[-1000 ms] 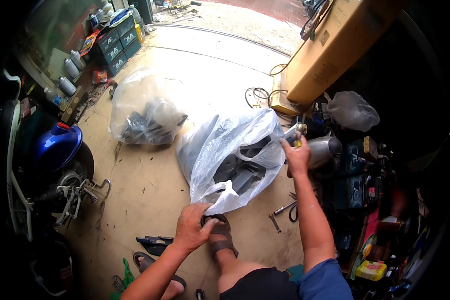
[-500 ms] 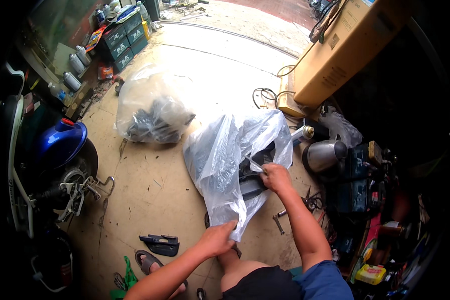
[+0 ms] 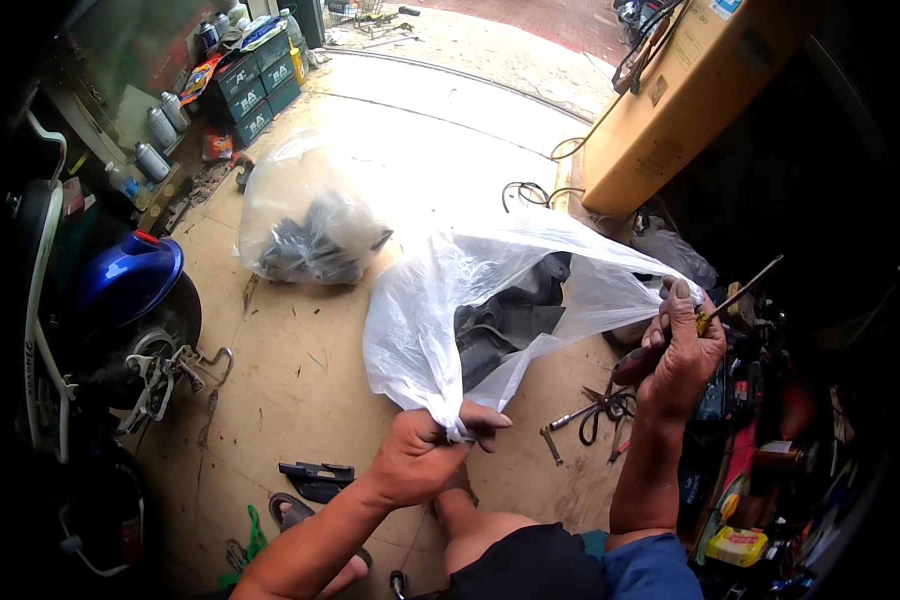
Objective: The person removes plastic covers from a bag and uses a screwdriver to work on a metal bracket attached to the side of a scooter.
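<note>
A translucent white plastic bag (image 3: 410,345) is stretched wide in front of me, with dark plastic parts (image 3: 500,330) showing through its mouth. My left hand (image 3: 430,455) is closed around the bag's near edge, bunching the film under the thumb. At the right, my raised right hand (image 3: 682,345) pinches the bag's other edge. A screwdriver (image 3: 750,288) lies across that same hand, its thin metal shaft pointing up and right and its dark red handle jutting out at the lower left.
A second filled clear bag (image 3: 310,235) stands farther left. Pliers (image 3: 602,408) and a wrench (image 3: 550,445) lie on the floor below my right hand. A blue motorcycle fender (image 3: 130,275) is at the left, a tall cardboard box (image 3: 670,120) at the right. A black plastic piece (image 3: 318,482) lies near my foot.
My right hand has swung right and up, pulling the bag's mouth wide, and the screwdriver now shows in it. My left hand has moved slightly up, still gripping the near edge.
</note>
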